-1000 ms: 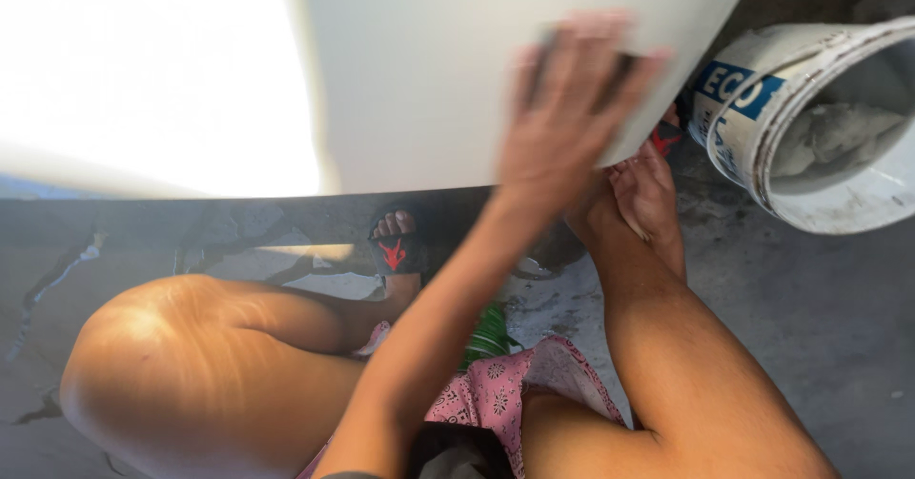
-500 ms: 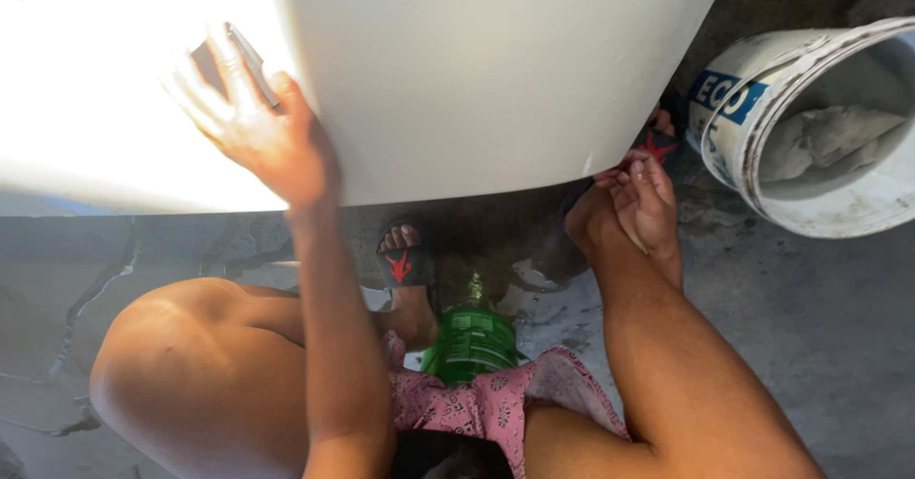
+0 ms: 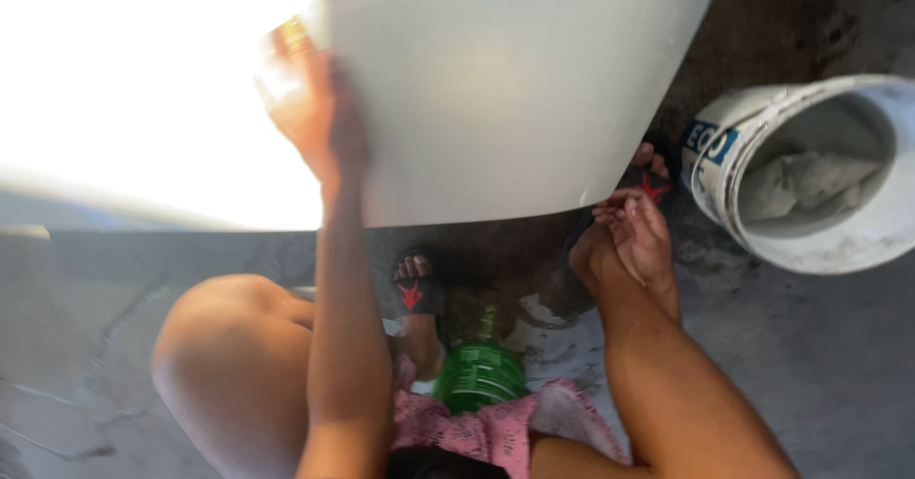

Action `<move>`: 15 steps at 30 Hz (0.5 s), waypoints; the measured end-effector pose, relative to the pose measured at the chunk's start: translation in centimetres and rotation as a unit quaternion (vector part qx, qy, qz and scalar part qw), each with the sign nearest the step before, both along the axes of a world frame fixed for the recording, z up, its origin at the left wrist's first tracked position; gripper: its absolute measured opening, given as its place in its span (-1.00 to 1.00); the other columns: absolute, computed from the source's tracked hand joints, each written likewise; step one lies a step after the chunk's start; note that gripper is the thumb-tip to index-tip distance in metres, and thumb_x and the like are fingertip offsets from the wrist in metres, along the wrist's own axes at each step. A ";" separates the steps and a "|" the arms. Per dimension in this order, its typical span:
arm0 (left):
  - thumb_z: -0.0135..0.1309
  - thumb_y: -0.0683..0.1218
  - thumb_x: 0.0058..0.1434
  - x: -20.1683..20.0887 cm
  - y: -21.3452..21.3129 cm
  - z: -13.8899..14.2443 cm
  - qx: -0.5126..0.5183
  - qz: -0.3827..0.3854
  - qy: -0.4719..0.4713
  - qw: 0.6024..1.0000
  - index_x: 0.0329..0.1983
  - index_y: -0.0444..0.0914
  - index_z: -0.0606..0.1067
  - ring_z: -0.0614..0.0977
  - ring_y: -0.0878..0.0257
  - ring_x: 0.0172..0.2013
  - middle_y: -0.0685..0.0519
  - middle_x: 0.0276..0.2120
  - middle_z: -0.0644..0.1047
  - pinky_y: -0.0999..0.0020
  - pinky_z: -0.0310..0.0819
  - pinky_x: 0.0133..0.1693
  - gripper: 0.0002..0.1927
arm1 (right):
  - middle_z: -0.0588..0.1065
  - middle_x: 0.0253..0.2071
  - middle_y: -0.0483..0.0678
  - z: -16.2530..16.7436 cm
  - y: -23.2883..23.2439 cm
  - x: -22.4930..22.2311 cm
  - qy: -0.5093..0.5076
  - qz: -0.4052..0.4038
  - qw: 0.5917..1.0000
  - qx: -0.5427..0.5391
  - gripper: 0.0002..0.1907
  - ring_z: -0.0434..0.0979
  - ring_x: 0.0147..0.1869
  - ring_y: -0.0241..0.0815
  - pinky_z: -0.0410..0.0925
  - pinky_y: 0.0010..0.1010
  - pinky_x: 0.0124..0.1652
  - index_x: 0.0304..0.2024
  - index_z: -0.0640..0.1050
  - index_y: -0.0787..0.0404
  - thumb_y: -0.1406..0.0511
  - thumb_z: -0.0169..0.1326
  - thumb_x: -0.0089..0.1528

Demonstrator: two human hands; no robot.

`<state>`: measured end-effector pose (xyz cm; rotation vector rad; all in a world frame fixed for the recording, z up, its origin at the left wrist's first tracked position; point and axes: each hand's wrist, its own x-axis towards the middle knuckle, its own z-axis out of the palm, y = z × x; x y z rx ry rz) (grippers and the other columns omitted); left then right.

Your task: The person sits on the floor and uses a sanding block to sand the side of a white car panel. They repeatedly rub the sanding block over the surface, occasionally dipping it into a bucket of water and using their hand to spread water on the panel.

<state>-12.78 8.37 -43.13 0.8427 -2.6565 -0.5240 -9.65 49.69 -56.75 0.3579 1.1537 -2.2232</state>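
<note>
Closest in, a green bottle (image 3: 478,369) stands between the squatting person's knees, its base hidden behind pink patterned cloth (image 3: 496,427). Beyond it a foot in a black sandal (image 3: 416,293) rests on the wet concrete floor (image 3: 820,346).

The right hand (image 3: 637,236) hangs loosely open, fingers curled, just under the lower corner of the big white panel (image 3: 515,88) — whether it touches the edge is hard to tell. The left hand (image 3: 310,107) lies flat and open against the panel's face, blurred; sun glare washes out the panel's left part, and whatever sits under the fingers cannot be made out. Half a second ago this hand was further left.

Far right, a white bucket (image 3: 810,169) holding grey paste is cut off by the frame.
</note>
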 end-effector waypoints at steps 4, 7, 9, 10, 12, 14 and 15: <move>-0.06 -0.01 0.51 -2.5 5.5 -1.5 -0.127 0.026 -0.051 0.990 0.54 -0.18 0.19 0.22 -0.17 0.47 -0.18 0.43 0.24 -0.08 0.07 0.50 -0.44 | 0.52 -0.03 0.08 -0.2 0.1 -0.4 -0.004 0.022 1.000 -0.010 -0.74 0.56 0.05 -0.15 0.42 -0.31 0.12 0.07 0.44 0.32 0.24 -0.11 0.52; -0.04 -0.13 0.37 -9.1 17.9 -3.6 -0.124 -0.218 -0.110 0.962 0.52 -0.10 0.22 0.07 -0.18 0.52 -0.17 0.47 0.14 -0.26 -0.10 0.51 -0.37 | 0.53 -0.04 0.09 0.9 -1.2 -1.0 0.022 0.033 0.999 -0.020 -0.77 0.56 0.04 -0.13 0.42 -0.31 0.13 0.06 0.44 0.28 0.25 -0.10 0.50; 0.02 -0.10 0.27 -11.0 24.8 -3.3 -0.083 -0.341 -0.037 0.936 0.38 -0.07 0.37 0.14 -0.02 0.49 -0.14 0.45 0.24 -0.15 0.05 0.45 -0.44 | 0.52 -0.02 0.04 2.6 -2.2 -1.2 0.032 0.055 0.998 0.029 -0.78 0.54 0.06 -0.17 0.40 -0.33 0.12 0.08 0.44 0.26 0.28 -0.09 0.46; 0.03 -0.06 0.30 -11.5 26.8 -2.8 -0.087 -0.358 -0.044 0.928 0.29 -0.06 0.45 0.14 0.01 0.50 -0.08 0.43 0.27 -0.13 0.06 0.45 -0.54 | 0.50 0.01 -0.01 3.3 -2.3 -1.2 0.050 0.072 0.993 0.082 -0.77 0.51 0.08 -0.22 0.38 -0.35 0.11 0.09 0.44 0.25 0.30 -0.07 0.43; 0.08 -0.02 0.23 -11.9 28.4 -1.4 -0.053 -0.387 -0.061 0.918 0.17 -0.04 0.55 0.19 0.03 0.46 -0.02 0.34 0.34 -0.14 0.11 0.39 -0.59 | 0.50 -0.01 -0.01 5.5 -1.6 -1.5 0.116 0.103 0.975 0.161 -0.77 0.50 0.06 -0.22 0.38 -0.34 0.07 0.08 0.47 0.27 0.33 -0.05 0.40; 0.16 0.00 0.11 -11.4 26.5 0.4 0.062 -0.413 -0.076 0.906 0.13 -0.03 0.58 0.32 0.03 0.35 -0.01 0.25 0.42 -0.11 0.20 0.29 -0.54 | 0.52 -0.11 0.09 7.7 0.7 -2.2 0.196 0.134 0.949 0.208 -0.80 0.53 -0.02 -0.11 0.41 -0.28 0.02 0.01 0.50 0.33 0.33 -0.02 0.42; 0.18 0.02 0.09 -11.5 24.6 1.2 0.133 -0.418 -0.074 0.896 0.11 -0.03 0.59 0.38 0.04 0.30 -0.01 0.21 0.45 -0.06 0.25 0.26 -0.54 | 0.53 -0.12 0.07 8.7 2.4 -3.0 0.208 0.050 0.962 0.168 -0.81 0.55 -0.03 -0.10 0.45 -0.27 0.01 0.01 0.50 0.30 0.30 -0.06 0.47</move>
